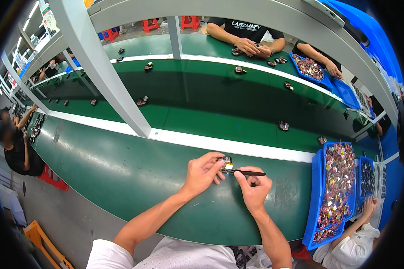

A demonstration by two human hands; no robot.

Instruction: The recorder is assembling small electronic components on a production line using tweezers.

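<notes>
In front of me, above the green tabletop [166, 179], my left hand [202, 172] pinches a small black electronic device [228, 159] with a yellow and white part showing. My right hand [255, 190] grips slim black tweezers [254, 173], held nearly level. Their tip points left and meets the lower side of the device; the exact contact is too small to make out. Both hands are close together, and my left fingers cover part of the device.
A blue tray [317, 197] heaped with small wired parts stands at my right, beside a smaller blue tray [367, 172]. Beyond a white rail [220, 147] runs a green conveyor belt [202, 94] with scattered devices. A grey post [103, 67] rises ahead left. Co-workers sit around.
</notes>
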